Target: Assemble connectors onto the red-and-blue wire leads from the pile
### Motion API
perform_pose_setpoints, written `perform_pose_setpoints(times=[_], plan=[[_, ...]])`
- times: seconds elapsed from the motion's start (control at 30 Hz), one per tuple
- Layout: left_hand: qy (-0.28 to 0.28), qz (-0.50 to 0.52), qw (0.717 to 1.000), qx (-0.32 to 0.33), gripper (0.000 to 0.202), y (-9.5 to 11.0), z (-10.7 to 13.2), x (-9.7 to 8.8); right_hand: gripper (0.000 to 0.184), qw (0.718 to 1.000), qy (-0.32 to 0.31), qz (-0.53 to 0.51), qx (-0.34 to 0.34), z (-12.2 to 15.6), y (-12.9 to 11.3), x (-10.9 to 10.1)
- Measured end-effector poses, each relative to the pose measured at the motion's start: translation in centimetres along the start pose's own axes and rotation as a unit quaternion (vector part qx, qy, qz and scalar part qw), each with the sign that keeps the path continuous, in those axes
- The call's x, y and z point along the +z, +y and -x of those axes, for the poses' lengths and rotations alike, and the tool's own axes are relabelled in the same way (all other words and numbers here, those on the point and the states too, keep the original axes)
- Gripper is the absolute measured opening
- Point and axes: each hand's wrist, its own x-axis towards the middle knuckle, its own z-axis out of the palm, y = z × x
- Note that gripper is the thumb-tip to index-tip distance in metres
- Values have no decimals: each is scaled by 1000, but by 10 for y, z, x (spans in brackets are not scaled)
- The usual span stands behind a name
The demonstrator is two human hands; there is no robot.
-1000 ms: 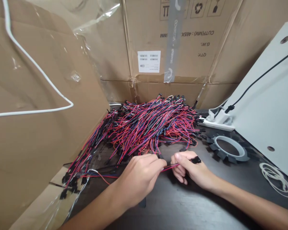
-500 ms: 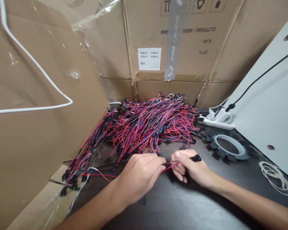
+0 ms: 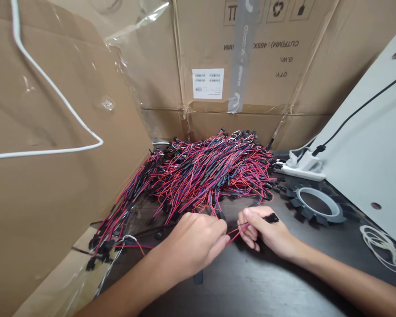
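I seem to be parting thin red and orange wires, pinched between the fingers of my left hand and right hand, strung over the dark tabletop; a black plastic connector shows by my right thumb; next calls for a steady grip. Beyond the red-and-blue wire heap stands a brown cardboard carton; contents hidden

Wires plastic-ctd, smooth; connector plastic; tabletop smooth, semi-gloss; carton matt cardbd.; film glossy plastic.
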Motion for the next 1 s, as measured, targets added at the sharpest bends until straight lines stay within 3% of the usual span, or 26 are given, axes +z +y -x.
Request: perform_pose_setpoints(times=[0.13, 0.27, 0.5, 0.6, 0.77, 1.0], plan=[[-37, -30, 999, 17, 24, 2, 0, -4, 52, 999, 22, -31, 4, -2, -1, -2], [-29, -56, 998, -2, 32, -4, -1, -9, 52, 996, 66, -68, -4, -7, -5, -6], [17, -135, 976, -168, 54, -23, 0, -23, 52, 987, 105, -120, -25, -12, -13, -17], [28, -157, 968, -192, 55, -28, 1, -29, 53, 983, 122, -130, -50, -12, -16, -19], [6, -98, 981, -169, 47, -33, 0, -33, 48, 990, 113, -70, -49, -12, -15, -21], [-88, -56, 987, -119, 43, -34, 3, -48, 48, 993, 102, -9, -61, -14, -13, -31]])
